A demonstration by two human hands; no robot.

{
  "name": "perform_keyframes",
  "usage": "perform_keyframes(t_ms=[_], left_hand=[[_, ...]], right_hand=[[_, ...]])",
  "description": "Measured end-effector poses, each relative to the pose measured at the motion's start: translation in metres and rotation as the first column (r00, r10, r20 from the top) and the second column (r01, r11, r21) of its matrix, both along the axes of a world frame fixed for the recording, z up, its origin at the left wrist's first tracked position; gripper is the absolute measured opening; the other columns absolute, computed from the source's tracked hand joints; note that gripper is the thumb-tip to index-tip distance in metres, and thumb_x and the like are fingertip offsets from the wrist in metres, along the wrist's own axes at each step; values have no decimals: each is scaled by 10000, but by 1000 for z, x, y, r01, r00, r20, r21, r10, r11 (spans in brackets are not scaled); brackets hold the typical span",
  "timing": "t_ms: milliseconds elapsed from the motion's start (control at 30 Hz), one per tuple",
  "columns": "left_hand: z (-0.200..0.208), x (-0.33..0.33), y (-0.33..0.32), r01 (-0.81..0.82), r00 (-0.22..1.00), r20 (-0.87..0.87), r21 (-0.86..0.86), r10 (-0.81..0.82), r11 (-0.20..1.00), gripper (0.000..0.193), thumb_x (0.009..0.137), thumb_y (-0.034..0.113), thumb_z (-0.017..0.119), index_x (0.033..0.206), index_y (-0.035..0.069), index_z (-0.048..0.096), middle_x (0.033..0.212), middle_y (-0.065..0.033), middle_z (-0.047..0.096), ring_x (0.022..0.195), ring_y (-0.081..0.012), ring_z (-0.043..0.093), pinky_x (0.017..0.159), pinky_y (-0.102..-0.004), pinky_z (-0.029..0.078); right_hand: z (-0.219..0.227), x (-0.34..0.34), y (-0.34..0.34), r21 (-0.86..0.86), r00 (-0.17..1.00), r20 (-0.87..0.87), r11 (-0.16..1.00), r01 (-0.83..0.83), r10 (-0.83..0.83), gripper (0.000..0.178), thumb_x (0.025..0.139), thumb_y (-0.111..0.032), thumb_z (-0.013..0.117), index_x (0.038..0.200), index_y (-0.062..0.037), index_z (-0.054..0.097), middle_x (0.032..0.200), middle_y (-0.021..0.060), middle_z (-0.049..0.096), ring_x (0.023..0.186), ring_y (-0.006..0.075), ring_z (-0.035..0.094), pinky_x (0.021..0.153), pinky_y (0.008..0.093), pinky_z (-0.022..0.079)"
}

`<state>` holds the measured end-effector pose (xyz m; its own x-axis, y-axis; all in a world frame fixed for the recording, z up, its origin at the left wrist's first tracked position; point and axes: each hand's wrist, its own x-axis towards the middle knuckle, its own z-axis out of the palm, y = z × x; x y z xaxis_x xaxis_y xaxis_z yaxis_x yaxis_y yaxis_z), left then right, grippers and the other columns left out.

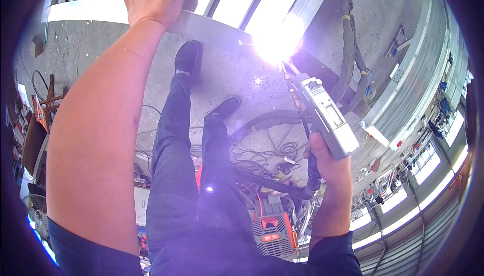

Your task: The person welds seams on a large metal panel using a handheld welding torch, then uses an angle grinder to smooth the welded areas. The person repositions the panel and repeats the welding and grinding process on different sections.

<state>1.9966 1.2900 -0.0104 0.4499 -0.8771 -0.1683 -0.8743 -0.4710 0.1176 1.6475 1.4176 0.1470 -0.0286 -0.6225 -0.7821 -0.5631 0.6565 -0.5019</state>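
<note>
In the head view, the left hand [153, 4] lies flat on a slatted metal frame [214, 30] at the top, its thumb spread away from the fingers, whose tips run toward the upper edge. The right hand [330, 164] is clamped around the dark handle of a handheld welding gun [330, 119] with a grey box-shaped body, which hides part of the fingers. The gun's nozzle points up at the frame's near rail, where a white arc glare [278, 41] swallows the tip, so contact cannot be told. Thick sleeved hoses [349, 41] run over the concrete floor [108, 49] to the right, near long metal profiles [411, 92]. Below stands a grey-and-orange machine [275, 225] beside tangled cables [259, 162].
</note>
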Motion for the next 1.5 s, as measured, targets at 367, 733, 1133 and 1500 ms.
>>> perform_keyframes(t_ms=[367, 733, 1133, 1500], left_hand=[[3, -3, -1, 3, 1000, 6, 26, -3, 1000, 790, 940, 474, 504, 1505, -21, 259, 1573, -208, 245, 1466, -347, 206, 1205, -435, 155], [-9, 7, 5, 28, 999, 34, 8, -28, 1000, 776, 947, 481, 492, 1508, -6, 266, 1575, -204, 245, 1464, -347, 209, 1200, -441, 166], [-15, 4, 6, 43, 998, 48, -133, -37, 990, 789, 907, 444, 572, 1465, -54, 321, 1528, -228, 328, 1422, -375, 289, 1179, -452, 215], [-17, 4, 6, 43, 999, 31, -164, -38, 986, 787, 894, 428, 592, 1454, -61, 333, 1519, -241, 331, 1422, -381, 284, 1174, -464, 219]], right_hand=[[0, -5, 5, 1, 998, -15, 999, -54, 54, 290, 976, -247, 613, 1110, 4, 552, 698, 32, 566, 570, 117, 564, 510, 271, 435], [9, -15, 12, 45, 996, -30, 995, -86, 87, 273, 972, -214, 617, 1123, 4, 552, 710, 36, 566, 588, 125, 564, 522, 278, 451], [3, -5, 8, -58, 997, 71, 998, 5, -1, 416, 940, -307, 667, 1161, 20, 536, 768, 58, 570, 610, 143, 575, 540, 287, 474], [-3, -1, 6, -38, 998, 62, 999, 16, -14, 384, 948, -270, 659, 1165, 23, 537, 794, 59, 572, 612, 144, 578, 536, 293, 475]])
